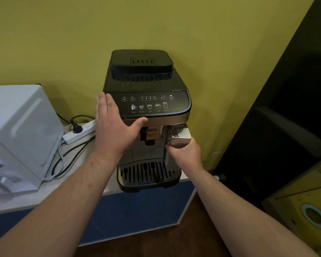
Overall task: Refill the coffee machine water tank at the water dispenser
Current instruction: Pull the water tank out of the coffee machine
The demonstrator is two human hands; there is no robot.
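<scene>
A black and silver coffee machine [146,101] stands on a pale counter against the yellow wall. My left hand [115,127] lies flat against the machine's left front corner, fingers straight, thumb across the front panel. My right hand [185,154] grips the silver front of the water tank [181,136], which sticks out a little from the machine's right front. The tank's body is hidden inside the machine. No water dispenser is in view.
A white appliance [22,134] stands to the left on the counter [13,201]. A white power strip [79,132] with a black plug and cables lies between it and the machine. Dark furniture [285,127] and a yellow box [308,210] stand to the right.
</scene>
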